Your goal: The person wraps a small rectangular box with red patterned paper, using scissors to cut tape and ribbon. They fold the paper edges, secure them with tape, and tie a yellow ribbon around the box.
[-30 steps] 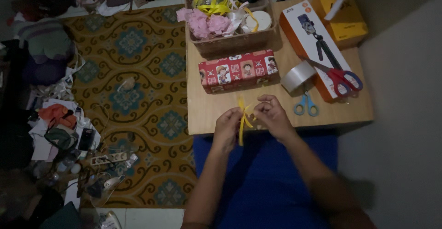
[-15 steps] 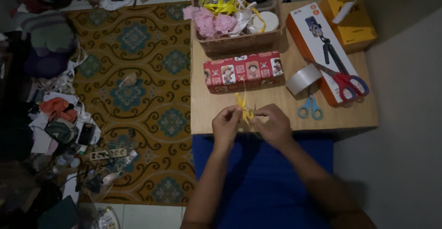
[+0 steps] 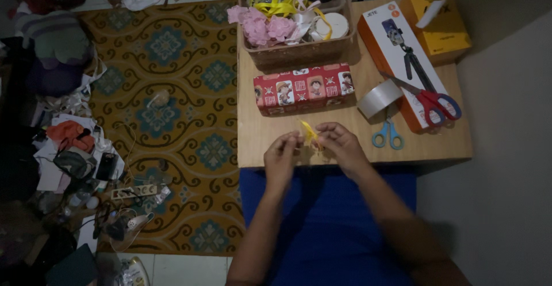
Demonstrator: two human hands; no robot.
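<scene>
Both my hands pinch a small yellow ribbon (image 3: pixel 309 133) between them at the counter's (image 3: pixel 253 142) near edge. My left hand (image 3: pixel 282 155) is at 9 o'clock of it, my right hand (image 3: pixel 340 143) at 3, both equally close. The ribbon's long axis is hard to tell, roughly 11 to 5. A red wrapped box (image 3: pixel 303 88) sits at 12, scissors (image 3: pixel 387 134) at 3. The room is dim, with a patterned rug (image 3: pixel 172 90) at 9.
</scene>
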